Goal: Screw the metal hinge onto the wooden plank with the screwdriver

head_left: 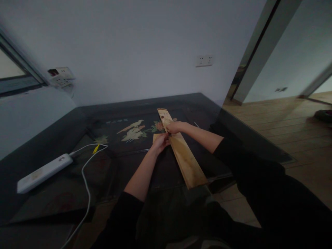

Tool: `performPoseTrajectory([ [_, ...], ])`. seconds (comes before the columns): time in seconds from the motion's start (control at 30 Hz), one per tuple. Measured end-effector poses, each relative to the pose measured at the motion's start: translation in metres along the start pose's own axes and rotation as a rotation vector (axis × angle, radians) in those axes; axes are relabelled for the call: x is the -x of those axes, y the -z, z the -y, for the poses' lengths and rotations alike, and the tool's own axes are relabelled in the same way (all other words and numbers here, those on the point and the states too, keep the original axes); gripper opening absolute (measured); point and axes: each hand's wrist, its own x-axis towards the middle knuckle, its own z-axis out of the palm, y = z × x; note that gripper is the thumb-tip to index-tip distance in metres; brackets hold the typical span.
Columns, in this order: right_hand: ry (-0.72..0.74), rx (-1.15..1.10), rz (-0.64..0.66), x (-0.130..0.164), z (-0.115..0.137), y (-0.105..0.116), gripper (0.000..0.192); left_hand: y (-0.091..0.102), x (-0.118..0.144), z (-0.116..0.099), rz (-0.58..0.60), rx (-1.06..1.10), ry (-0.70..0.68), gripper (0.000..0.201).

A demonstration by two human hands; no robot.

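Observation:
A long, flat tan strip (188,160), like folded stiff paper or thin board, slants across the dark table, its near end widening and reaching the table's front edge. Brown marks show near its far end. A shorter tan piece (155,137) sticks out to the left at its middle; whether the two are joined is hidden by my fingers. My left hand (161,142) pinches at this crossing from the left side. Just beyond it, my right hand (174,128) lies over the strip with its fingers bent down onto it. The fingertips of both hands nearly meet.
The dark glossy table (129,114) bears a bird-and-flower picture. A white power strip (45,173) lies at left, its white cable (86,186) with a yellow tag (95,149) running over the front edge. Behind stands a wall with a socket (204,61).

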Motion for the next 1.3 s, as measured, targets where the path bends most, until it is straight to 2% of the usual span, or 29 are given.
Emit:
performPoseTrajectory([
  [0.1,-0.008,0.052,0.079,0.005,-0.001,0.000,0.027,0.002,-0.002,0.002,0.014,0.000,-0.004,0.007],
  [0.17,-0.007,0.067,0.083,0.010,-0.001,-0.002,0.033,0.003,-0.004,0.003,0.015,0.008,-0.007,0.003],
  [0.4,0.097,0.173,-0.059,0.023,-0.011,-0.014,0.039,0.004,-0.004,0.003,0.022,0.016,0.007,0.009],
  [0.67,0.198,0.255,-0.084,0.028,-0.022,-0.014,0.037,0.002,-0.002,0.001,0.000,0.036,0.064,0.011],
  [0.97,0.154,0.193,-0.093,0.030,-0.026,-0.012,0.035,0.001,-0.003,-0.001,-0.010,0.046,0.097,0.029],
  [1.13,0.115,0.117,-0.082,0.033,-0.027,-0.017,0.034,0.001,-0.004,0.000,-0.005,0.027,0.082,0.030],
  [1.3,0.033,0.081,-0.156,0.041,-0.019,-0.025,0.036,-0.001,-0.001,0.001,-0.024,0.004,0.044,0.027],
])
